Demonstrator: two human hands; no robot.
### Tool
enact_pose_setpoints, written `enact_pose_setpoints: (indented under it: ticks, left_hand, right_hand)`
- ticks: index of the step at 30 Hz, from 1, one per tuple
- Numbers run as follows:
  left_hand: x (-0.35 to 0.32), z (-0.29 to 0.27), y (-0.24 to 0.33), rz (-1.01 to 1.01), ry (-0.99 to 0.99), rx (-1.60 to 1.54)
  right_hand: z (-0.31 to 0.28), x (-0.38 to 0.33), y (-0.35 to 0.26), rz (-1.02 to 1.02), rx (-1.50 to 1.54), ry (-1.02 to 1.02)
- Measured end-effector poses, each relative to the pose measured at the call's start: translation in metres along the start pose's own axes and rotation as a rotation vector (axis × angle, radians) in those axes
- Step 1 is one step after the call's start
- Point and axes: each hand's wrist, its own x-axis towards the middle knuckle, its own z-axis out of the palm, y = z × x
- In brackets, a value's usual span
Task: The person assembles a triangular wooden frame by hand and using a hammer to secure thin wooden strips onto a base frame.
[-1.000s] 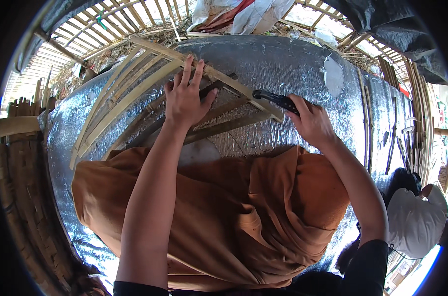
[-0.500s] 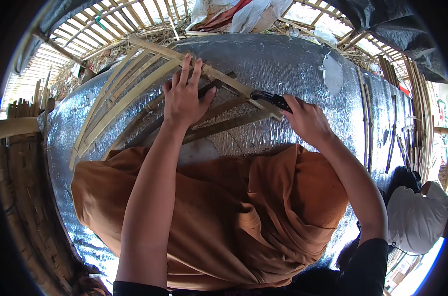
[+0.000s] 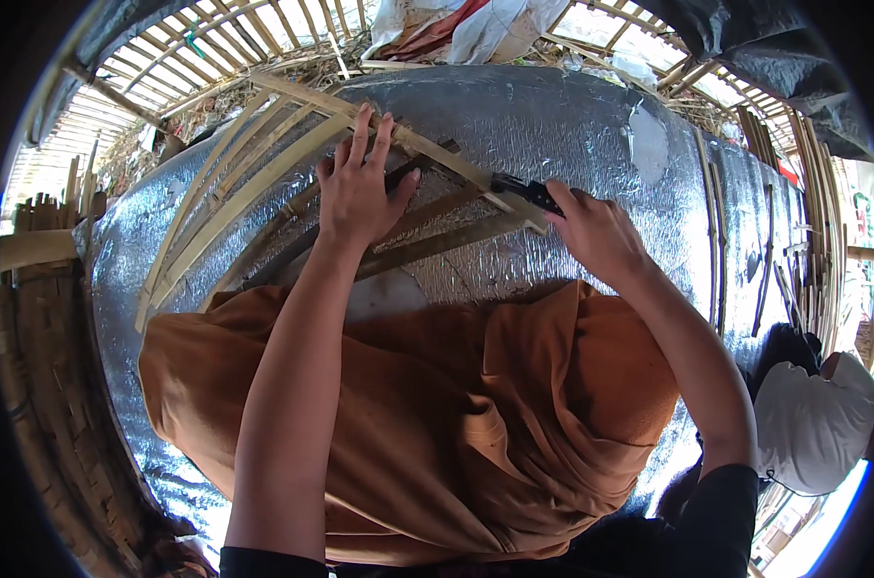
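My left hand (image 3: 360,188) lies with its fingers spread over several bamboo strips, its fingertips on a long strip (image 3: 422,144) that runs from upper left to lower right. My right hand (image 3: 600,231) is closed around a black, narrow tool (image 3: 528,191) that looks like a folding knife; its blade cannot be made out. The tool's tip rests on or just over the right part of that strip. More pale strips (image 3: 249,207) fan out to the left of my left hand. Darker strips (image 3: 451,241) lie between my hands, nearer to me.
Silvery foil sheeting (image 3: 552,116) covers the work surface. Brown cloth (image 3: 437,424) drapes over my lap. Thin sticks (image 3: 714,231) lie on the foil at right, beside a bundle of bamboo slats (image 3: 817,231). A person in a pale garment (image 3: 812,424) is at far right. A bamboo-slat fence (image 3: 225,48) stands behind.
The black tool has turned slightly in my right hand, and its tip has shifted a little along the strip. My left hand has stayed in place.
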Motion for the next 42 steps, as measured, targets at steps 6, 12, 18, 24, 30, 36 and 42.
enact_pose_setpoints:
  ticks: [6,12,18,24,30,36,42]
  left_hand:
    - [0.001,-0.001,0.001,-0.012,-0.007,0.0]
    - [-0.001,0.0,0.0,-0.016,-0.012,0.013]
    - [0.0,-0.001,0.0,-0.018,-0.012,0.004]
    - [0.0,-0.002,0.001,-0.024,-0.029,-0.014]
    - [-0.001,-0.002,-0.001,-0.001,-0.001,-0.022]
    - [-0.002,-0.003,0.0,-0.004,0.008,-0.036]
    - [-0.004,-0.001,-0.004,-0.001,0.044,-0.015]
  right_hand:
    - [-0.005,-0.006,0.002,-0.068,0.24,0.242]
    - [-0.002,-0.005,0.01,-0.027,0.281,0.256]
    - [0.001,-0.001,0.01,0.0,0.295,0.242]
    - [0.009,0.003,0.01,-0.078,0.173,0.223]
    - [-0.007,0.025,-0.026,-0.102,0.324,0.241]
    - [0.018,0.046,-0.038,-0.091,0.231,0.139]
    - [0.015,0.046,-0.051,0.006,0.26,0.032]
